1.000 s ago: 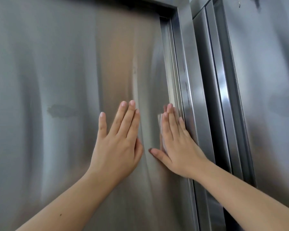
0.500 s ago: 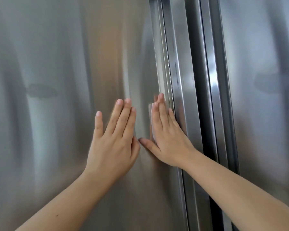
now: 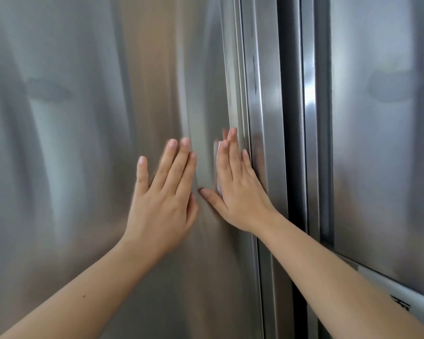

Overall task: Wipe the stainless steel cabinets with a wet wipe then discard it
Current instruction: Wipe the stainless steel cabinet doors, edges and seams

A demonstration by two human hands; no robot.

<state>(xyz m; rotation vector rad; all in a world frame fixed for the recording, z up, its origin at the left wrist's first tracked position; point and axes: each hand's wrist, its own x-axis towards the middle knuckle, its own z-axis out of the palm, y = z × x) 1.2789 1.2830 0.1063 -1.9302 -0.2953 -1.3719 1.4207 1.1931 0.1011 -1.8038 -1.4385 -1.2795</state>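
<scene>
Wet wipe: A white wet wipe (image 3: 217, 172) is pinned flat against the left cabinet door (image 3: 83, 167), close to that door's right-hand edge. Only a thin pale strip of it shows, past the index-finger side of the hand that covers it.
Right hand: The right hand (image 3: 238, 192) lies over the wipe with its fingers straight, held together and pointing up, and its thumb splayed out to the left. It presses the wipe to the steel and does not pinch it.
Left hand: The left hand (image 3: 164, 199), just beside the right, is laid against the same door. Its fingers are straight, the little finger spread from the other three, and it holds nothing. Its outline is slightly blurred.
Door trim: A vertical steel trim (image 3: 262, 94) runs up the door's edge, right beside the right hand's little finger.
Gap: A dark gap (image 3: 288, 118) separates the two doors.
Right cabinet door: The right cabinet door (image 3: 382, 167) fills the right side of the view.
Marks: A dark smear (image 3: 48, 90) sits high on the left door. A similar patch (image 3: 389, 86) sits high on the right door.
Label: A white label (image 3: 402, 289) crosses the right door's lower corner above the right forearm, its print too blurred to read.
</scene>
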